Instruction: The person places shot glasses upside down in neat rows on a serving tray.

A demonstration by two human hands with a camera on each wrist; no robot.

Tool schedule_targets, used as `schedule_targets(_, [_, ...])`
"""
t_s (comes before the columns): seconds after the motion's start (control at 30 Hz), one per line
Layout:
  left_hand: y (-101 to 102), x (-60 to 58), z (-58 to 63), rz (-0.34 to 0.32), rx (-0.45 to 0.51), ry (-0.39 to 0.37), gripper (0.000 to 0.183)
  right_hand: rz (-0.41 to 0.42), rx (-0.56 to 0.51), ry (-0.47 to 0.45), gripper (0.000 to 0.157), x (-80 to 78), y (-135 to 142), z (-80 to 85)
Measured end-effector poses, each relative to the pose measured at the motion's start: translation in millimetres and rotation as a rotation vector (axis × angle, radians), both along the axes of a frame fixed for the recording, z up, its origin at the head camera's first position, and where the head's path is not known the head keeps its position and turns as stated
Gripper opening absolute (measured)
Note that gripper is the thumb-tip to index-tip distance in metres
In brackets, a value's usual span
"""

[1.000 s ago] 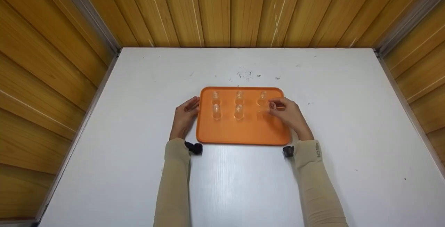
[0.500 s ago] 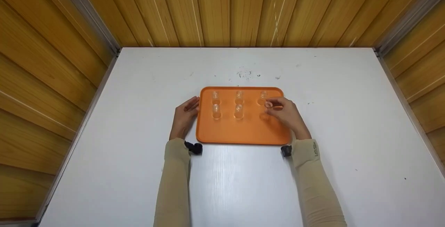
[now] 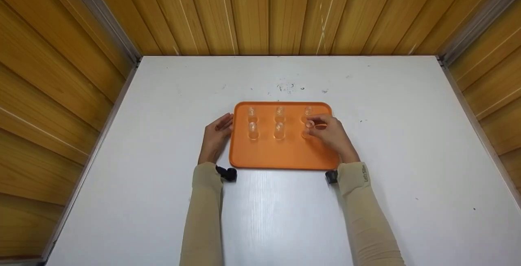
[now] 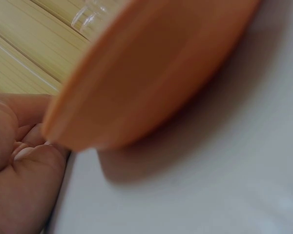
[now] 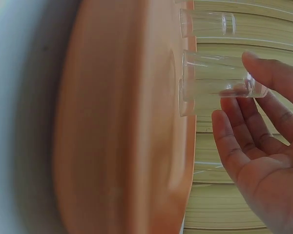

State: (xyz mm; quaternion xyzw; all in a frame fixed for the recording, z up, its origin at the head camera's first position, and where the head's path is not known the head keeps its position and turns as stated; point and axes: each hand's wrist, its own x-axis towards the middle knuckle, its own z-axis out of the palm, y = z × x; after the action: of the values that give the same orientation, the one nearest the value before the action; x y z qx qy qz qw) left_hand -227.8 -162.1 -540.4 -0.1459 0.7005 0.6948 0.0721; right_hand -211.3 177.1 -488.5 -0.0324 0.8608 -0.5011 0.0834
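My right hand (image 3: 333,133) pinches the thick end of a small clear shot glass (image 3: 309,124) between thumb and fingertips. That glass is the front right one on an orange tray (image 3: 285,156) and appears upside down, its wider rim at or close to the tray. In the right wrist view the held glass (image 5: 200,97) overlaps another behind it, so contact with the tray is hard to judge. Beside the tray's left rim, my left hand (image 3: 216,137) lies with loosely bent fingers against the edge; in the left wrist view the fingers (image 4: 31,165) meet the orange rim (image 4: 73,117).
Two front-row glasses (image 3: 253,130) (image 3: 279,130) stand left of the held one. Behind them runs a back row (image 3: 252,114) of similar glasses. The tray sits on a white table (image 3: 163,107) enclosed by wood-patterned walls (image 3: 260,13).
My right hand has shifted left over the tray with the glass, which now lines up with the front row and looks more upright. The left hand has stayed in place.
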Motion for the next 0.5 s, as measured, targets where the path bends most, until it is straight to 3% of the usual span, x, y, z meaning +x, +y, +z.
schedule_targets(0.5, [0.2,0.6,-0.8,0.001,0.01,0.02,0.048,0.026,-0.002,0.024,0.043,-1.0,0.8,-5.4])
